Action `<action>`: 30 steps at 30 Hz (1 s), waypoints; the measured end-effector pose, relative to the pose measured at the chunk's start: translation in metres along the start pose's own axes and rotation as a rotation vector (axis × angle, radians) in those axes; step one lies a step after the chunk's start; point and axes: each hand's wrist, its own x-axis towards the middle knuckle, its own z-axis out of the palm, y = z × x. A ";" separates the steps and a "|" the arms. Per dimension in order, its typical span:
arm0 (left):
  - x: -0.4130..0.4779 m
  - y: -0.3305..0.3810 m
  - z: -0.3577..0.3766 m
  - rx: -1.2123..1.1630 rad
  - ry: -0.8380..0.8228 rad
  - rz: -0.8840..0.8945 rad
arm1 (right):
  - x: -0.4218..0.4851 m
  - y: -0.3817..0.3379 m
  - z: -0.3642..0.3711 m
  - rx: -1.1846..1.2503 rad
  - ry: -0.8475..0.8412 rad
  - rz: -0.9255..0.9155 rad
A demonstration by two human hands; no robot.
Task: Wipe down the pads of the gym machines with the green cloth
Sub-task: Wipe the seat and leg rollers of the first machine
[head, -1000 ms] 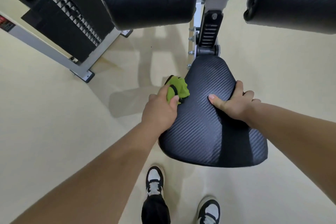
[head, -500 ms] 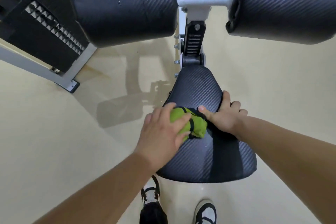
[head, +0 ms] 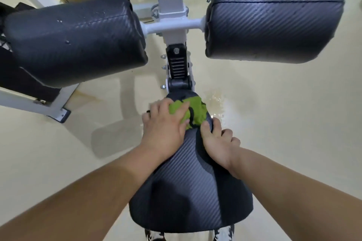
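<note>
Bright, soft overhead light. Pale sheen streaks the right pad far beyond the right hand; glints dot the floor just past that hand. Faint shadows lie left of the left hand. Edges bow and blur.

- Seat pad: black with a fine diagonal weave.
- Two upper pads: the same black weave.
- Cloth: bright green, black trim.
- Frame: white.
- Floor: pale cream.
</note>
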 end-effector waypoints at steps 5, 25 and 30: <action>0.063 0.062 -0.001 -0.009 -0.067 -0.226 | 0.000 0.023 -0.031 0.562 -0.270 0.029; -0.160 0.061 -0.008 0.004 -0.201 0.691 | -0.052 0.092 -0.034 0.216 0.165 -0.039; -0.132 -0.014 -0.004 -0.042 0.053 -0.155 | -0.047 0.081 -0.022 -0.127 0.237 -0.127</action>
